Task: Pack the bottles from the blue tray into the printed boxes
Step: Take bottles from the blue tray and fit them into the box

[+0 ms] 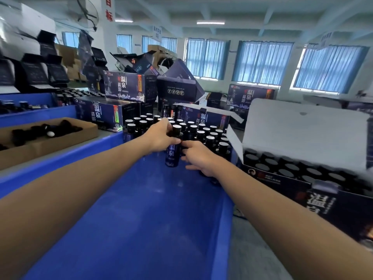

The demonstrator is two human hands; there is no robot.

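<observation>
A long blue tray [129,229] runs away from me, with several dark bottles with black caps [203,134] standing at its far end. My left hand [161,136] grips one dark blue labelled bottle [173,156] by its upper part, lifted a little off the tray floor. My right hand [198,158] is beside it, fingers curled round another bottle whose base shows below the palm. An open printed box [302,184] stands right of the tray, holding several capped bottles, its white flap raised.
Closed and open printed boxes [125,85] are stacked beyond the tray. A shallow cardboard tray [60,142] with loose black caps lies at left, with a second blue tray [38,112] of bottles behind it. Grey table surface shows between the trays.
</observation>
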